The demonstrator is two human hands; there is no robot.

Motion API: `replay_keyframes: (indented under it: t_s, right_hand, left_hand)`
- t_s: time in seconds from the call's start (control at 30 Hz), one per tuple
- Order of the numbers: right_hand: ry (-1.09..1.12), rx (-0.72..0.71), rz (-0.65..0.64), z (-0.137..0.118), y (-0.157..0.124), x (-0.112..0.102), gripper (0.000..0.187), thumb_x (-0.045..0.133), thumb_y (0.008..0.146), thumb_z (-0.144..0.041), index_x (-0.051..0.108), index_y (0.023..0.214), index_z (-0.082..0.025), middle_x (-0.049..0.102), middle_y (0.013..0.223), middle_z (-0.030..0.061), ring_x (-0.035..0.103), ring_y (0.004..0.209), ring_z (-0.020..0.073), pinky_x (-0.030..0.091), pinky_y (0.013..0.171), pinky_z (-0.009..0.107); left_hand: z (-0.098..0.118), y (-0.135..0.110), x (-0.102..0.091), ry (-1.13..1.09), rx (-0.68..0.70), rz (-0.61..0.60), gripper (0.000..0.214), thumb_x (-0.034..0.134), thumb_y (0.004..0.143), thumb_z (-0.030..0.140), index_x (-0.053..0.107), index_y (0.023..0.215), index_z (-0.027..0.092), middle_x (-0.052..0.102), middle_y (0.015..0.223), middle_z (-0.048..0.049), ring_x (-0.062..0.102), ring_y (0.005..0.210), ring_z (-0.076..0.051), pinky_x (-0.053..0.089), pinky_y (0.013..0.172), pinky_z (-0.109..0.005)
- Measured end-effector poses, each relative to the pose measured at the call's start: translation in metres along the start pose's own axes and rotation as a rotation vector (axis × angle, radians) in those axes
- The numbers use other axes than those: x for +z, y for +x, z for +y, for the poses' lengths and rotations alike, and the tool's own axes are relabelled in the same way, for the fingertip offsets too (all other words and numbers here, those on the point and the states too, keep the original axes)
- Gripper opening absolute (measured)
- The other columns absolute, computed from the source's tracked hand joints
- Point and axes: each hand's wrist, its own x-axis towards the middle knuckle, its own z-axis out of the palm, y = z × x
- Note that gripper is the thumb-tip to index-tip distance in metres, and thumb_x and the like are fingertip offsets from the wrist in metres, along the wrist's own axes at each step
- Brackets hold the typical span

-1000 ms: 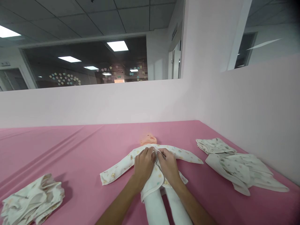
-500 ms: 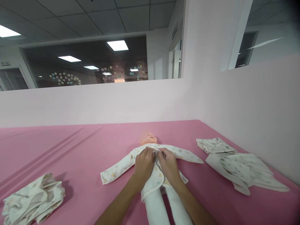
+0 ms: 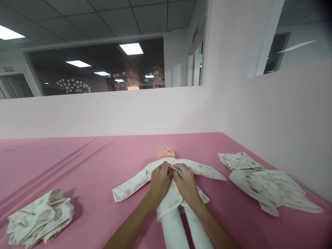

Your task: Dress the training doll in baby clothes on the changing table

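A doll lies on its back on the pink sheet, its peach head pointing away from me. It wears a white baby shirt with a small print, sleeves spread to both sides, and white legs stretch toward me. My left hand pinches the shirt's front edge near the upper chest. Close against it, my right hand pinches the facing edge of the same opening. The fingertips nearly meet, and whatever fastening lies between them is hidden. Below the hands the shirt's lower flaps hang apart over the legs.
A crumpled printed white garment lies at left on the pink sheet. At right are a folded printed cloth and a spread white garment, near the white wall. Another wall with a window stands behind.
Both hands stay at the shirt's upper front; the right fingers have shifted slightly closer to the left ones. The whole view has moved a little.
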Motion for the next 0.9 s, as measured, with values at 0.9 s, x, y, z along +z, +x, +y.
replay_keyframes:
  t_s: [0.9]
  right_hand:
    - [-0.376,-0.174,-0.035,0.0068,-0.0083,0.0042,0.038,0.038,0.083,-0.012,0.061,0.112,-0.02,0.064,0.11,0.0076,0.054,0.107,0.024,0.037,0.095,0.039]
  left_hand:
    - [-0.0002,0.0067,-0.0034,-0.519,-0.155,0.039,0.016,0.045,0.087,0.027,0.043,0.102,0.023,0.058,0.072,0.0049,0.055,0.066,-0.014,0.041,0.064,-0.026]
